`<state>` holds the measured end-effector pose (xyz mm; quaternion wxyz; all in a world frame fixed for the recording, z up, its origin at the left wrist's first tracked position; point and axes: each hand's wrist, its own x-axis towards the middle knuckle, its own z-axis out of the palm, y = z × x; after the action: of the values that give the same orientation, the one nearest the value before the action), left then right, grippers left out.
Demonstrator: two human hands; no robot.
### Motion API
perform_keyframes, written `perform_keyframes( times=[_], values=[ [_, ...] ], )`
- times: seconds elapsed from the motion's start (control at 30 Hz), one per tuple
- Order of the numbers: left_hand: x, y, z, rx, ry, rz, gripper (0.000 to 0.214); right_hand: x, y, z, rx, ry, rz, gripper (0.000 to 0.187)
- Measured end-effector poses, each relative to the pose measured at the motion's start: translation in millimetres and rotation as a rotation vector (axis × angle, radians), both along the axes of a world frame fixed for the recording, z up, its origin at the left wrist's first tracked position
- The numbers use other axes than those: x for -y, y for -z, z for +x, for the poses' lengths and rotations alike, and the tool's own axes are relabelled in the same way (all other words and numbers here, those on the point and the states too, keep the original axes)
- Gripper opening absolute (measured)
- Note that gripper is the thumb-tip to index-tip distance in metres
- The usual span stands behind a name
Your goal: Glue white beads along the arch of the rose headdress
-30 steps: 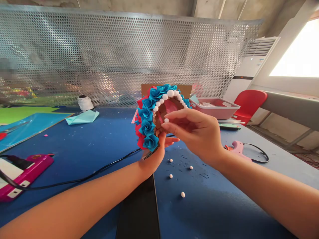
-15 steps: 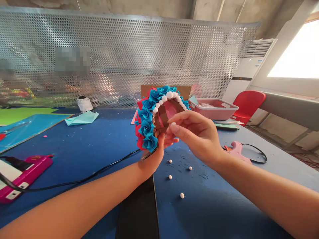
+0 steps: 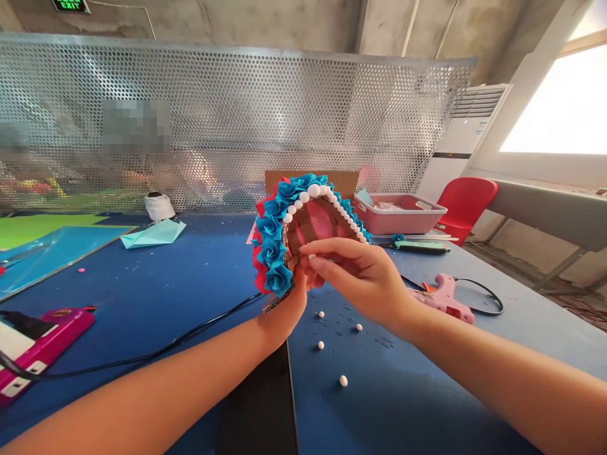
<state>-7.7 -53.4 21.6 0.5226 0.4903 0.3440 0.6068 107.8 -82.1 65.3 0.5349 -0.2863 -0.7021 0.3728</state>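
Observation:
My left hand (image 3: 298, 291) grips the lower edge of a cardboard craft piece (image 3: 303, 235), its fingers partly hidden behind my right hand. Blue folded-paper flowers (image 3: 272, 254) and red paper run around the outside of its arch, and a row of white beads (image 3: 313, 191) lines the inner rim. Pinched between thumb and fingertips of my right hand (image 3: 353, 268) is a small white bead (image 3: 312, 257), close to the lower inside left edge of the piece. Several loose white beads (image 3: 344, 381) lie on the table below my hands.
A pink glue gun (image 3: 446, 297) with a black cable lies to the right. Behind it are a green cutter (image 3: 422, 247) and a pink basket (image 3: 398, 218). At left sit a magenta power strip (image 3: 42, 347) and light-blue paper (image 3: 154, 234). A dark flat panel (image 3: 258, 404) lies in front.
My right hand has carried the pinched bead left and slightly down, nearer the craft piece's edge. The view has shifted a little, and more of the right-hand bead row shows.

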Motion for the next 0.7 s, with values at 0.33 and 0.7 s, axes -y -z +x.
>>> perform_keyframes(
  times=[0.33,0.7],
  values=[
    [1,-1.5,-3,-0.047,0.071,0.075,0.027,4,-6.6,1,-0.073,0.029,0.028,0.01],
    [-7,3.5,-1,-0.009,-0.08,0.037,0.034,-7,-41.2,38,-0.152,0.332,0.367,0.008]
  ],
)
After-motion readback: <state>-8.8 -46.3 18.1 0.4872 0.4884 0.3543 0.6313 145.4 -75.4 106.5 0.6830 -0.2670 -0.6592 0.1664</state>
